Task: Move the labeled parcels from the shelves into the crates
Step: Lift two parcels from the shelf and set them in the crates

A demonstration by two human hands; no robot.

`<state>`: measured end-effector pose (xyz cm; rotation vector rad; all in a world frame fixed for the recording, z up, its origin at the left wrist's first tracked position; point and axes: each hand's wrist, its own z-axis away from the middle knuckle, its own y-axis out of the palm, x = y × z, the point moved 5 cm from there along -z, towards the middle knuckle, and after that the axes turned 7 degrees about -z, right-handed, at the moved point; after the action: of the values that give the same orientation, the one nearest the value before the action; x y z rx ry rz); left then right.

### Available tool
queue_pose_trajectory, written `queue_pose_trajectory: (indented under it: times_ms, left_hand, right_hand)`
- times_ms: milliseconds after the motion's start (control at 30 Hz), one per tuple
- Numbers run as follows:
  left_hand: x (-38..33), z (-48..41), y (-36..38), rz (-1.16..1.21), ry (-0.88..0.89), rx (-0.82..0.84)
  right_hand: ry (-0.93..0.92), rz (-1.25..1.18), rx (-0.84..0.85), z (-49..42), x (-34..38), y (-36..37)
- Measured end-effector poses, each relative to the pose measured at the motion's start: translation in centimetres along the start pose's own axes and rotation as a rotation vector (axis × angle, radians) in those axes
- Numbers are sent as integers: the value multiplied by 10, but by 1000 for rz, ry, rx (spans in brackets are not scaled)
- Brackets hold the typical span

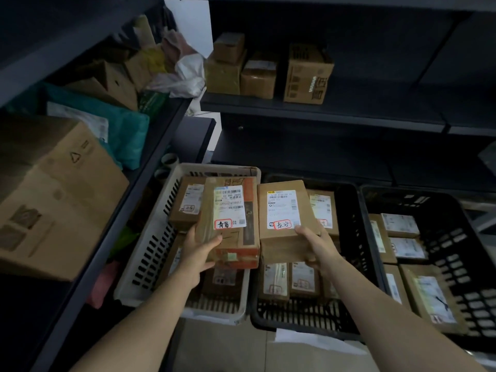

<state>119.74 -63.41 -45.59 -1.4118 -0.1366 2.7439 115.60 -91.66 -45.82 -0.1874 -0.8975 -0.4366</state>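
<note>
A white sheet (188, 22) hangs high. Just below it lies crumpled plastic (185, 73); farther below, two round cups (169, 157); well below, leftward, a pink bag (103, 285).

Matt brown cardboard parcels (230, 221), white paper labels (229, 206), slotted plastic crates (150, 237), dark metal shelves (322, 114).

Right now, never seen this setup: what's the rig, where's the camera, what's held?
No machine here: the grips are a person's bare hands, filmed by one wide-angle camera on their head, looking down. The left grip holds a labeled parcel with orange edges above the white crate. The right grip holds a plain brown parcel above the middle black crate. Both crates and a third black crate already contain labeled parcels. More boxes sit on the dark shelves behind.
</note>
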Motion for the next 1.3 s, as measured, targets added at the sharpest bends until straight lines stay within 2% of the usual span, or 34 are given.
queue_pose_trajectory:
  times_ms: [300, 433, 500, 800, 1000, 1133, 1300]
  left_hand:
    - [-18, -18, -53, 55, -60, 30]
    - [-22, -19, -58, 93, -84, 183]
    - [-24, -20, -63, 77, -74, 208]
    - [-28, -19, -77, 184, 36, 28]
    - [-32, -20, -82, 171, 27, -75]
    - [-32, -13, -67, 189, 38, -65]
    - [-31, -7, -13, 143, 22, -6]
  right_hand:
    - [31, -117, -28, 0, -7, 43]
    - [48, -171, -10, 3, -14, 57]
    - [48, -181, -18, 5, -18, 61]
    - [-16, -197, -82, 3, -22, 75]
    - [-54, -188, -149, 9, -20, 81]
    - [-45, -307, -199, 11, -18, 59]
    - [-13, -333, -280, 9, -28, -2]
